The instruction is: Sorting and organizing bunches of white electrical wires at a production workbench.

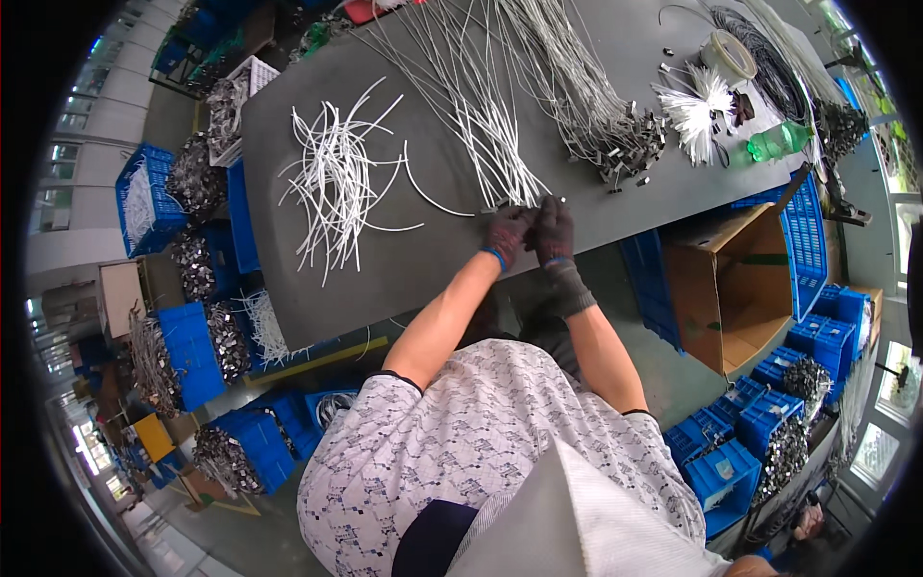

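My left hand (506,237) and my right hand (554,233), both in dark gloves, are side by side at the near edge of the dark table. Their fingers are bent and drawn together, touching the near ends of a bundle of white-sleeved wires (492,154). Whatever is pinched between the fingertips is too small to make out. From the sleeves, long thin wires (452,58) run to the far side of the table. Left of the bundle lies a loose pile of short white tubes (336,183), and a single curved tube (428,192) lies between them.
Right of my hands lies a wire bundle with dark metal end pieces (620,144). Beyond it are white ties (700,108), a tape roll (731,56) and a green bottle (779,141). A cardboard box (707,293) stands below the table's right side. Blue crates (197,356) stand around.
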The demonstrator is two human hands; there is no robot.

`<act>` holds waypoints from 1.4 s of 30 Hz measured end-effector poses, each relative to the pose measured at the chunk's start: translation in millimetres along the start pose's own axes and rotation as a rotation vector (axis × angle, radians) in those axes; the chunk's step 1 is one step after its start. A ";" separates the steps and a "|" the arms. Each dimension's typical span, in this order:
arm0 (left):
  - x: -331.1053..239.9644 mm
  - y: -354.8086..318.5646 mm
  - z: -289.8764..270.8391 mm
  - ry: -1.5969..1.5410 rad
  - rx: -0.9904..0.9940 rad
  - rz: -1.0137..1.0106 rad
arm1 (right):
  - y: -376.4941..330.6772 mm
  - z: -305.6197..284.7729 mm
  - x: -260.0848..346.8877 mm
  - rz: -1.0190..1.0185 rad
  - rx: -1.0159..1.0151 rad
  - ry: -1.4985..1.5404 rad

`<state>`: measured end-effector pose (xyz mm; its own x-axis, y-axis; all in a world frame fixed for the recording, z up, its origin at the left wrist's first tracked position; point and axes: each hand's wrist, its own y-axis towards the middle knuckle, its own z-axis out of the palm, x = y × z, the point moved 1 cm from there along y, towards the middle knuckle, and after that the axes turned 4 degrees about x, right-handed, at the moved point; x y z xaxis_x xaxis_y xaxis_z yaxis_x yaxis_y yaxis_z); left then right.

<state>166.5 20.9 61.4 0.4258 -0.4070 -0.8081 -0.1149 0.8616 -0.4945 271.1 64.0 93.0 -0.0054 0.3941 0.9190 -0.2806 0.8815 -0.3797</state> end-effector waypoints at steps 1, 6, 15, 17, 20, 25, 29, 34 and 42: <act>0.8 7.4 -10.9 -0.058 -0.028 -0.035 | 2.4 4.2 8.0 0.031 0.013 -0.144; 19.6 34.3 -129.1 0.828 -0.552 -0.163 | 61.6 -65.3 -8.7 -0.312 -0.370 -0.951; 41.8 56.3 -158.4 0.998 -0.803 -0.448 | 182.4 -152.4 -51.5 0.143 -0.348 -1.013; 55.6 66.9 -154.1 0.967 -0.735 -0.467 | 165.9 -176.0 -67.5 0.218 -0.318 -0.998; 66.8 103.7 -158.7 1.313 -0.614 -0.284 | 148.2 -235.9 -95.5 0.258 -0.113 -1.130; 82.8 75.6 -152.7 -0.157 -0.531 -0.486 | 5.9 -268.1 -143.7 0.225 0.558 -1.118; 86.6 49.0 -159.3 -0.801 -0.477 -0.350 | -131.0 -276.4 -168.2 0.518 0.096 -0.417; 84.6 42.3 -38.3 -0.767 -0.079 -0.278 | -289.8 -404.6 -288.4 0.651 -0.018 -0.902; 184.7 76.8 193.1 -0.214 -0.183 -0.324 | -415.0 -448.2 -213.6 0.685 0.273 -1.250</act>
<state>409.7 70.4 -64.0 0.6407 -0.5588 -0.5266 -0.0938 0.6238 -0.7760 818.9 -269.4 6.8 -0.9881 0.1038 0.1133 -0.0491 0.4852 -0.8730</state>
